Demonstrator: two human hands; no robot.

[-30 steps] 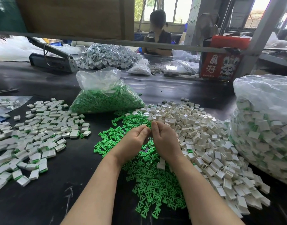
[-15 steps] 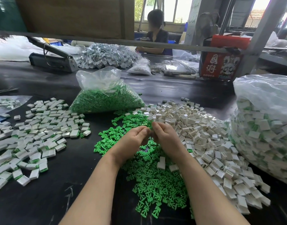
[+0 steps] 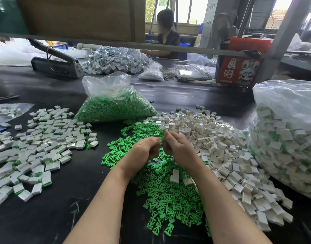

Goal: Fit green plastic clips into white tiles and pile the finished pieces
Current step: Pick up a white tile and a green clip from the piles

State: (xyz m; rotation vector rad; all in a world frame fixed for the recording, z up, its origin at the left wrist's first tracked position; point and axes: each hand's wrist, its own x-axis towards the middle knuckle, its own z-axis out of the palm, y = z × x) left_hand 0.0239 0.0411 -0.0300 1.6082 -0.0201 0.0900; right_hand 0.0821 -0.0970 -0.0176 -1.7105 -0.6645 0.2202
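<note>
bare table (image 3: 72, 199) left, bulging bag (image 3: 288, 138) right

Beyond fingers, across black table (image 3: 45, 217): red printed carton (image 3: 239, 67) far right, flat scale-like device (image 3: 191, 74) beside it, small clear bag of white bits (image 3: 151, 73). Far left of fingers: grey lever-arm sealer (image 3: 56, 65). Straight ahead, past grey frame bar (image 3: 168, 48), seated person (image 3: 166, 36) at another bench. Brown board (image 3: 80, 16) overhead left.
</note>
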